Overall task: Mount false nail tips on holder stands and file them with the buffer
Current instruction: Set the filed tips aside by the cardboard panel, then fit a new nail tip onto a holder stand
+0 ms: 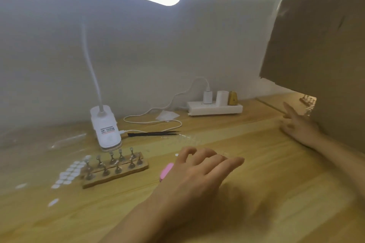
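A wooden base (126, 173) with several metal holder stands (113, 161) sits left of centre on the wooden table (256, 203). A pink buffer (166, 170) lies just right of it, partly hidden by my left hand (199, 171). That hand hovers over the table with its fingers loosely spread and holds nothing. My right hand (298, 124) reaches to the far right with straight fingers beside a cardboard box (320, 55). White round adhesive dots (71, 171) lie on a clear sheet left of the base. I cannot make out any nail tips.
A white clip lamp (106, 126) stands behind the stands, its lit bar overhead. Black tweezers (154, 134) lie mid-table. A white power strip (215, 107) with plugs and cable sits at the back wall. The big cardboard box blocks the right side.
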